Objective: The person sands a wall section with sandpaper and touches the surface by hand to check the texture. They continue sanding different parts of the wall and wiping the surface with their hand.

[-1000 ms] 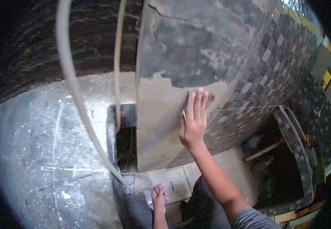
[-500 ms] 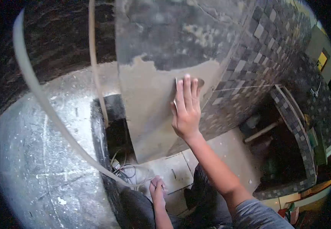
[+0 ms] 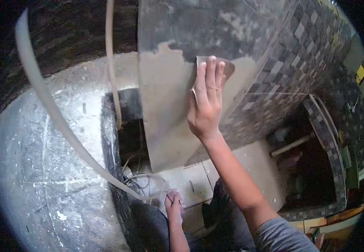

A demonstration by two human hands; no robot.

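Observation:
My right hand [image 3: 207, 101] presses a piece of sandpaper [image 3: 229, 68] flat against the upright panel [image 3: 169, 88], with its fingers pointing up. The sheet's brown corner shows past the fingertips, and a pale edge sticks out by the thumb. Smooth beige covers the panel's lower part, while patchy dark grey shows above a ragged border. Low down in front of my legs, my left hand [image 3: 174, 201] is closed. What it holds, if anything, is hidden. The lower end of a long pale tube [image 3: 81, 155] curves close to that hand.
A paint-spotted grey surface [image 3: 64, 138] lies on the left. Behind it hangs a second tube [image 3: 111, 63]. Tangled cables [image 3: 137, 178] lie near the pale floor tiles [image 3: 190, 180]. To the right are a mosaic-patterned wall [image 3: 282, 63] and a dark recess [image 3: 303, 172].
My right hand has slid upward on the panel with the sandpaper, which now reaches the dark grey area. My left hand stays low. The view has shifted slightly.

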